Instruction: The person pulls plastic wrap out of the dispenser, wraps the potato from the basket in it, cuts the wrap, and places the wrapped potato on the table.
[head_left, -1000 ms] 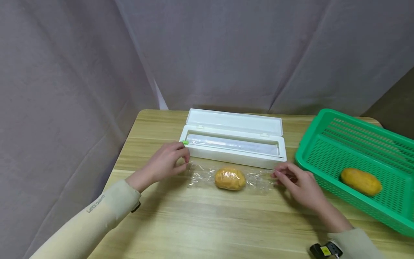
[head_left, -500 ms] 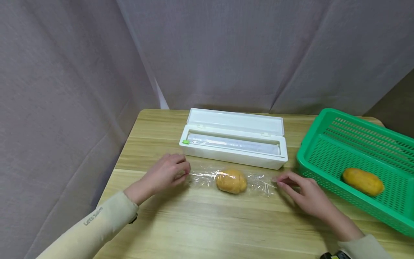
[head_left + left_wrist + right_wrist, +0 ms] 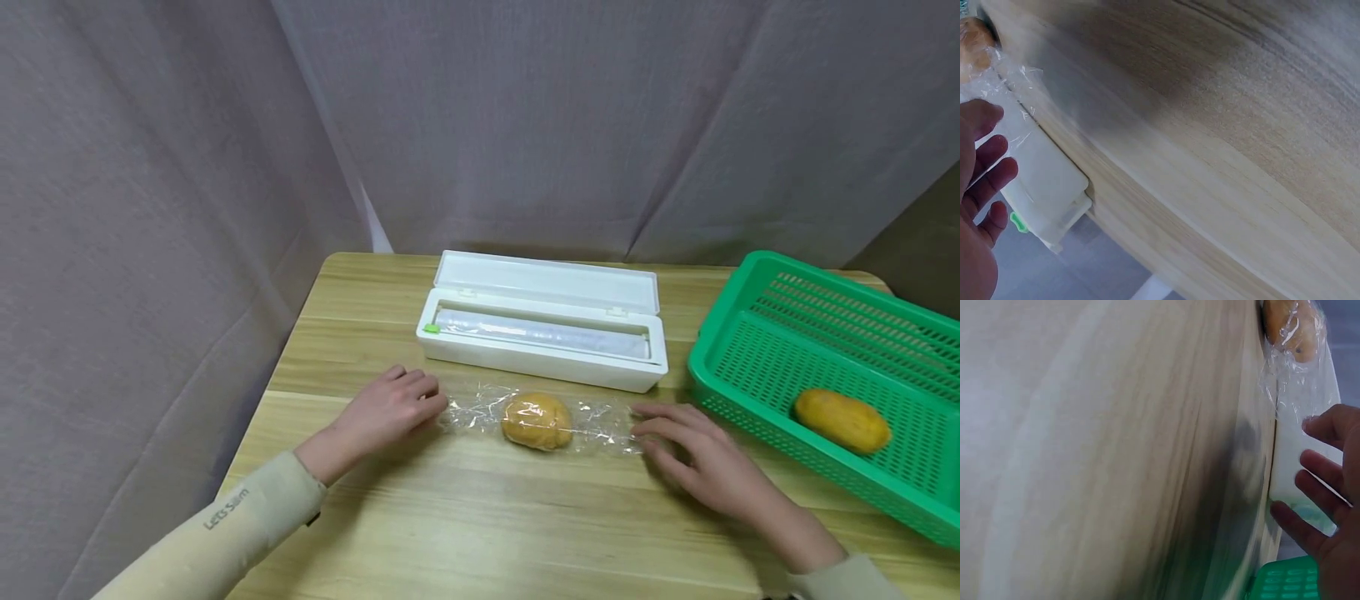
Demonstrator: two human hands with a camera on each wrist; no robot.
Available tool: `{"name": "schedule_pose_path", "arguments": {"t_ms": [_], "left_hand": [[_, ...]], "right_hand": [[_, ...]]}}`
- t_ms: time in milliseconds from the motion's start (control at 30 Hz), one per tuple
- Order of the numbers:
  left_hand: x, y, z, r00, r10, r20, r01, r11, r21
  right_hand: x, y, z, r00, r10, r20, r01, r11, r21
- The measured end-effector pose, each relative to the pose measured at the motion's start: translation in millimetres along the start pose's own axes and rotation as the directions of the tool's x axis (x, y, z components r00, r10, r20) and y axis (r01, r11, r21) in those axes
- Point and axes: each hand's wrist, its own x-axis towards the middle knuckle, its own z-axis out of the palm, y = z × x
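A yellow-brown potato (image 3: pixel 536 421) lies on the table, wrapped in clear cling film (image 3: pixel 600 423) that spreads out to either side. At the film's left end is my left hand (image 3: pixel 390 412); in the left wrist view its fingers (image 3: pixel 997 172) are loosely bent and apart, one fingertip overlapping the film. My right hand (image 3: pixel 693 454) hovers by the right end, fingers spread and relaxed. From the right wrist, one fingertip (image 3: pixel 1313 427) shows right at the film edge and the other fingers stand apart from it. Neither hand grips the film.
Behind the potato stands a white cling film box (image 3: pixel 540 358), lid raised, with a film roll (image 3: pixel 540 331) inside and a green slider (image 3: pixel 431 328) at its left. A green basket (image 3: pixel 738 412) on the right holds another potato (image 3: pixel 842 420). Grey curtain (image 3: pixel 495 125) hangs behind the table.
Both hands have let go of the film ends they pinched earlier. The right fingers have spread, and the film, drawn taut half a second ago on the left, now lies looser.
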Motion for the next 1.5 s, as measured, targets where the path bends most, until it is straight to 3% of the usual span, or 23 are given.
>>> {"name": "schedule_pose_path", "arguments": {"t_ms": [133,267,433,500,600,767,1033,1333,1500], "left_hand": [[0.2,1.2,-1.8,1.000,-0.019,-0.007,0.018,0.999,-0.028],[4.4,2.0,-5.9,0.997,-0.035,-0.067,0.030,0.997,-0.068],[26.4,11.4,-8.9,0.992,-0.038,-0.123,0.026,0.995,-0.099],[39.4,18.8,-6.3,0.995,-0.042,-0.092,0.031,0.992,-0.119],[57.9,29.6,0.5,0.998,-0.068,0.002,0.067,0.981,-0.182],[75.5,39.4,8.4,0.988,-0.103,0.115,0.132,0.951,-0.281],[80.1,43.3,16.4,0.985,-0.076,0.155,0.122,0.941,-0.316],[75.6,47.2,20.3,0.982,-0.104,0.161,0.151,0.935,-0.321],[73.6,49.3,22.7,0.980,-0.120,0.159,0.164,0.940,-0.300]], "right_hand": [[-2.4,-5,-6,0.999,-0.045,-0.023,0.044,0.998,-0.055],[-0.1,-10,-9,0.988,-0.123,-0.092,0.115,0.990,-0.085],[12.6,-24,0,0.977,-0.192,-0.088,0.181,0.976,-0.124],[16.6,-30,6,0.980,-0.198,-0.035,0.191,0.972,-0.135],[18.5,-38,16,0.979,-0.202,0.035,0.205,0.968,-0.147],[12.7,-46,27,0.977,-0.187,0.100,0.202,0.966,-0.165],[5.4,-46,36,0.973,-0.194,0.123,0.212,0.964,-0.161],[4.6,-45,40,0.971,-0.193,0.139,0.210,0.970,-0.124],[9.5,-44,40,0.977,-0.159,0.145,0.170,0.984,-0.063]]}}
